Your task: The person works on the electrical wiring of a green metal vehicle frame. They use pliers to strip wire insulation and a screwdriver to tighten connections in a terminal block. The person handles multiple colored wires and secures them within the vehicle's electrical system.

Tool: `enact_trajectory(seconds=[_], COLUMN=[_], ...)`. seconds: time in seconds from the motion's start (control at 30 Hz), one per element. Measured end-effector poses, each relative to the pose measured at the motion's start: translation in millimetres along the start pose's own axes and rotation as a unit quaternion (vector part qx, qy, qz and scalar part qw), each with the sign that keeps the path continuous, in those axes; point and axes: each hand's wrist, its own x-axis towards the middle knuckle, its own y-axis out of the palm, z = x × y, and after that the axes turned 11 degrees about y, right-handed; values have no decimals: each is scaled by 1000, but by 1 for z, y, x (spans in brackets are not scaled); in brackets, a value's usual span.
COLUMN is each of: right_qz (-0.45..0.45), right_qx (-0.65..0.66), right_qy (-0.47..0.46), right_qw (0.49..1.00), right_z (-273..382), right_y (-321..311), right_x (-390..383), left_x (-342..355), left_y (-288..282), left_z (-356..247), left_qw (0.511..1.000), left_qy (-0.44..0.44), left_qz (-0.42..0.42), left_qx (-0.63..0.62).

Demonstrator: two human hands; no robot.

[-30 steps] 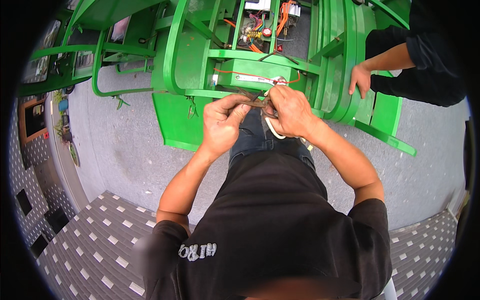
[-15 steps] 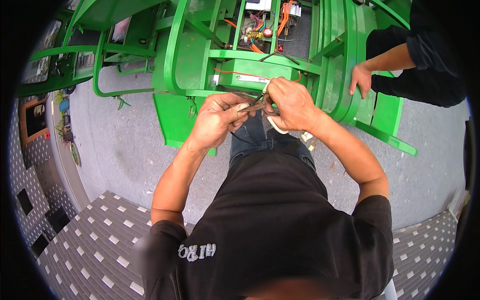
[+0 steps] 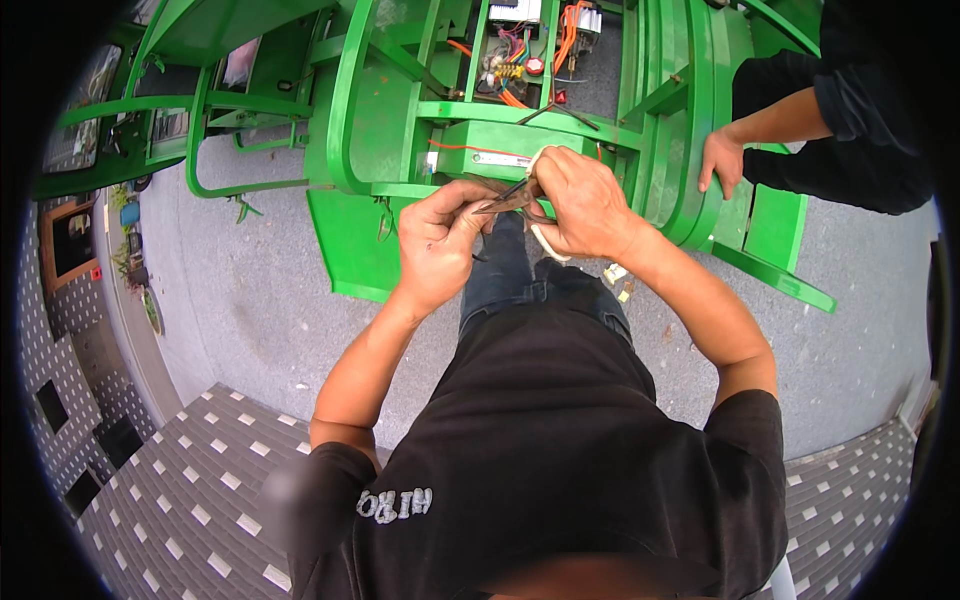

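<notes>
Your left hand [image 3: 440, 245] has rolled knuckles-up, clenched, apparently gripping the pliers [image 3: 512, 198]; right hand [image 3: 582, 205] still grasps the white cord [image 3: 545, 240] against the green frame [image 3: 500, 135].

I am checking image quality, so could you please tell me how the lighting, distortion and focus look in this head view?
Head view: soft even daylight, no glare; fisheye bends the green frame toward a black rim; both hands sharp: left hand, right hand.
</notes>
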Motion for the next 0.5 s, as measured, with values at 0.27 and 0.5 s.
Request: enact_trajectory(seconds=[0.27, 0.5], right_qz=[-1, 6], right_qx=[2, 15], right_qy=[-25, -17], right_qw=[1000, 1000], right_z=[-8, -10], right_y=[-2, -5], right_x=[1, 1], left_x=[3, 9], left_y=[-3, 0], left_z=[-3, 2], left_qw=[988, 967], left_qy=[-110, -159], left_qz=[27, 21], left_qx=[-104, -200])
